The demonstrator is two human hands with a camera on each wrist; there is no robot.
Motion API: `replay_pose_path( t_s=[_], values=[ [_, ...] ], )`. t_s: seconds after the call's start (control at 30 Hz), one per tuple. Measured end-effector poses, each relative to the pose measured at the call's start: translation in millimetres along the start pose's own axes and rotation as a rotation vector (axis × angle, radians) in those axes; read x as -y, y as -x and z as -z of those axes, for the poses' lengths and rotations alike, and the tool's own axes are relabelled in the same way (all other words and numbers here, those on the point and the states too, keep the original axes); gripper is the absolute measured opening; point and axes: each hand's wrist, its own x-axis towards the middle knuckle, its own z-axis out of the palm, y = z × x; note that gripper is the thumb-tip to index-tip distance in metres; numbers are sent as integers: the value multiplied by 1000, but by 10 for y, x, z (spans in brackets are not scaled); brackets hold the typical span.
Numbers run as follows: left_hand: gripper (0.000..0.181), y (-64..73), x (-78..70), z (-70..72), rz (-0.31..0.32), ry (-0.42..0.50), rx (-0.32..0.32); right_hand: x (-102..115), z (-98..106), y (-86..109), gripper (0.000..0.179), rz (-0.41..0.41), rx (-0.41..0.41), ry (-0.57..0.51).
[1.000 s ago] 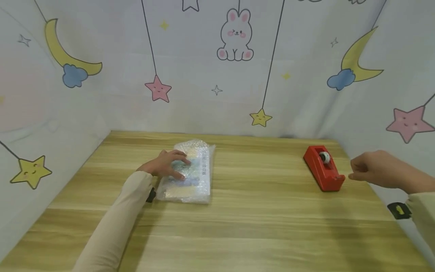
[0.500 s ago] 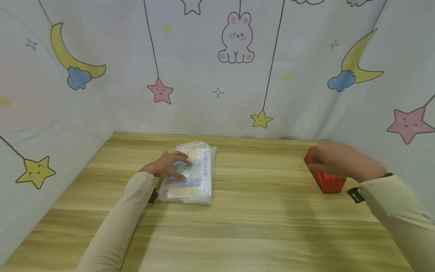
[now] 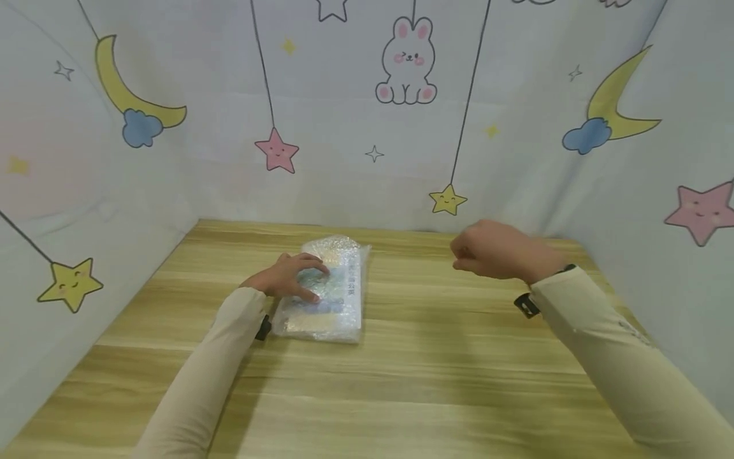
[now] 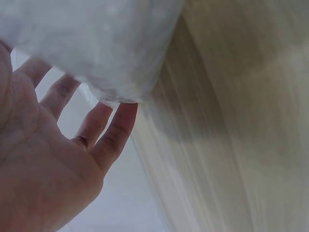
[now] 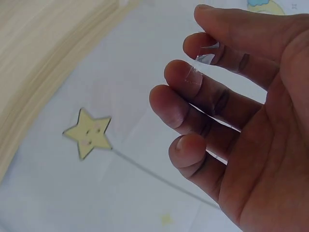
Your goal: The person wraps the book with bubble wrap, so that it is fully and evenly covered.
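A flat packet [image 3: 338, 306] in bubble wrap, with a coloured printed front, lies on the table left of centre. My left hand [image 3: 289, 277] rests on its left part, thumb and fingers spread. In the left wrist view, fingertips [image 4: 126, 112] touch the wrapped edge of the packet [image 4: 116, 43]. My right hand [image 3: 493, 252] is raised over the table, right of the packet. Between its thumb and index finger it pinches a small piece of clear tape [image 5: 208, 54], best seen in the right wrist view. The red tape dispenser is hidden behind the right arm.
The wood-grain table [image 3: 367, 395] runs back to a white curtain [image 3: 344, 127] printed with stars, moons and a rabbit. Curtain walls also stand at the left and right sides.
My right hand has moved left from beside the red tape dispenser, across it, toward the middle of the table. The left hand has stayed on the packet.
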Motion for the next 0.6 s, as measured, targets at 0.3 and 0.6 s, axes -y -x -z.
replay_pose_path(
  t_s=[0.3,0.6],
  values=[
    [56,4,-25,11,18,-3,4,266,-119,-511,31,55,-3,-74],
    [57,2,-3,-2,7,-9,1,432,-289,-909,32,75,23,-102]
  ],
)
